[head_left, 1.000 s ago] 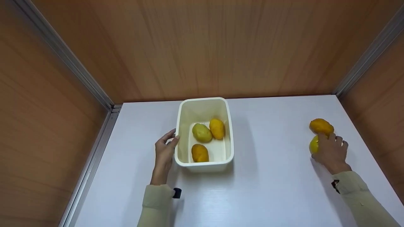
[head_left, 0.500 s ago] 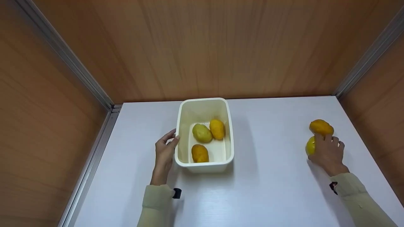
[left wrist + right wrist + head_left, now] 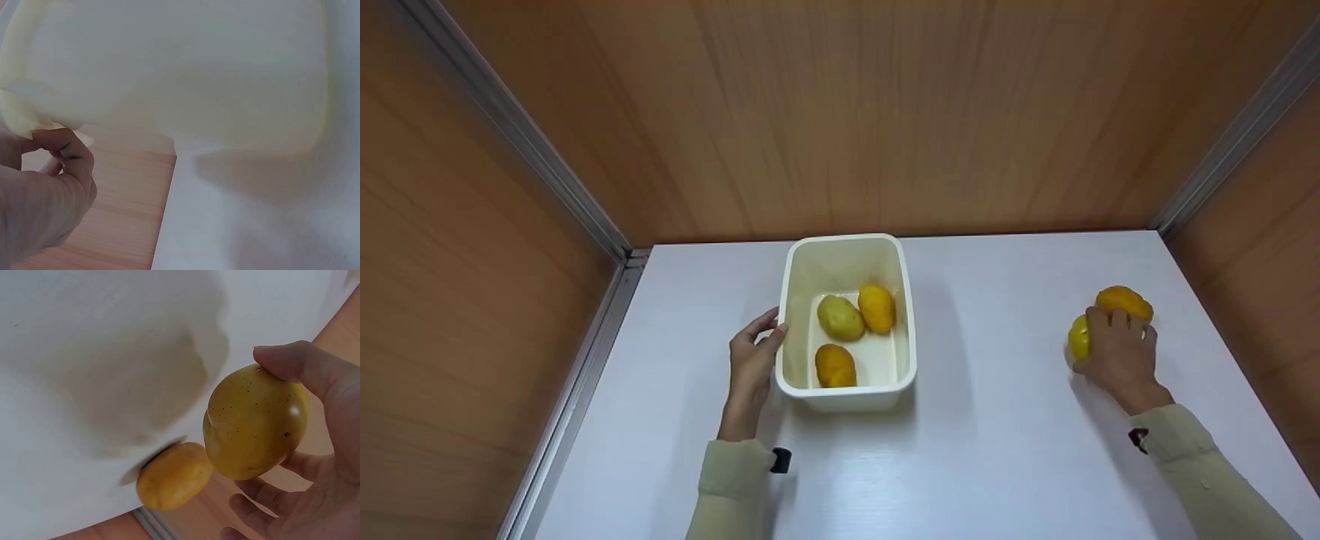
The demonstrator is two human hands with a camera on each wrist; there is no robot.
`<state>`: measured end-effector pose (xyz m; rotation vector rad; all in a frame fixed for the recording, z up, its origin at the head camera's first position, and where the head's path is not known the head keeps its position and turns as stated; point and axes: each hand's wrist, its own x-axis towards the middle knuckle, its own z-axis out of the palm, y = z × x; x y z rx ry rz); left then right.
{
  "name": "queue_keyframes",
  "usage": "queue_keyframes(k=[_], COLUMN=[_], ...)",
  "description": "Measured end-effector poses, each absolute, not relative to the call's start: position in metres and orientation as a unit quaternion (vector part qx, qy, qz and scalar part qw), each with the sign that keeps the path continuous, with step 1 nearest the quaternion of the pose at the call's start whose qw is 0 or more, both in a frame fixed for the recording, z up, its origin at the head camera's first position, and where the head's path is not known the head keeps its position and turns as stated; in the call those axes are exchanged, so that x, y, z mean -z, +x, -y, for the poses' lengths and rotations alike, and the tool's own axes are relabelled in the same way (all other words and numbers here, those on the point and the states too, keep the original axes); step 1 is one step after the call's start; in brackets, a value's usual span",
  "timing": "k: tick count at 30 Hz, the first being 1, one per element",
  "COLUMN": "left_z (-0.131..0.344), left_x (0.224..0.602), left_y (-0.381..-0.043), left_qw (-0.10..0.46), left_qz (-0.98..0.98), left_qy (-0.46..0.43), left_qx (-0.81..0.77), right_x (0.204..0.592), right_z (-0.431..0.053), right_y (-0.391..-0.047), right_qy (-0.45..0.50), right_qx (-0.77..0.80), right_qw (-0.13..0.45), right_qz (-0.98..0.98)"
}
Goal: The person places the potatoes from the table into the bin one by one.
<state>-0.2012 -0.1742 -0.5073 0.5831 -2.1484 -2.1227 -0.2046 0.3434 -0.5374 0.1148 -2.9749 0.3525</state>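
Note:
My right hand (image 3: 1121,356) grips a yellow-green mango (image 3: 256,422) with black specks, thumb on one side and fingers on the other. In the right wrist view this mango appears raised off the table. Just beyond it lies an orange-yellow mango (image 3: 1123,301), partly covered by my fingers in the head view. With thumb and fingers, my left hand (image 3: 750,364) pinches the left rim of a cream plastic bin (image 3: 847,391). Inside the bin lie a green mango (image 3: 840,318), a yellow mango (image 3: 876,308) touching it, and an orange mango (image 3: 835,365) nearer the front.
The bin stands on a white table (image 3: 997,450). Wood-grain panels rise behind (image 3: 840,112) and on both sides, with a metal rail (image 3: 562,420) along the left edge.
My right hand has moved left with the yellow-green mango, away from the right edge. My left hand, the bin and its contents keep their places.

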Motion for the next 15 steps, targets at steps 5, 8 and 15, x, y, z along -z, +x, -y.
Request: queue_keyframes(k=[5, 8, 15], left_z=[0.174, 0.174, 0.174], left_x=[0.507, 0.508, 0.508], left_y=[-0.201, -0.201, -0.201], left_qw=[0.033, 0.035, 0.035], left_qz=[0.694, 0.69, 0.685], left_qy=[0.188, 0.182, 0.176], left_qx=[0.694, 0.699, 0.706], right_x=[0.531, 0.527, 0.513], right_z=[-0.331, -0.322, -0.3], right_y=[-0.211, -0.216, -0.227], right_qy=[0.062, 0.075, 0.085], right_qx=[-0.111, -0.106, -0.092], right_qw=[0.094, 0.102, 0.098], right_qz=[0.988, 0.986, 0.987])
